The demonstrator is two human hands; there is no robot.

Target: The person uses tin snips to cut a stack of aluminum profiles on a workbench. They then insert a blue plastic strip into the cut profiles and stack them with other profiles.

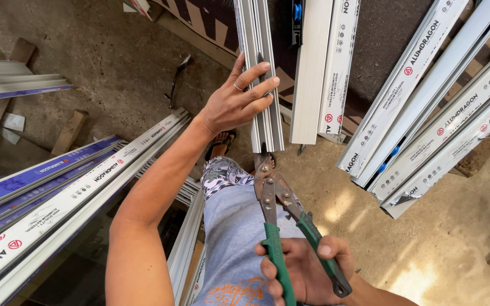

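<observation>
Left hand (235, 101) clamping the grey metal strip (265, 79) partway up, fingers wrapped across its face, strip standing upright against the stacked strips (336, 62); right hand (304, 269) closed around the green handles of the snips (279, 198), blades biting at the strip's bottom end, just above the knee. Judging the cut best made by keeping the strip pinned steady, seating the blades square to the edge, squeezing slowly, keeping left fingers well above the blades.
</observation>
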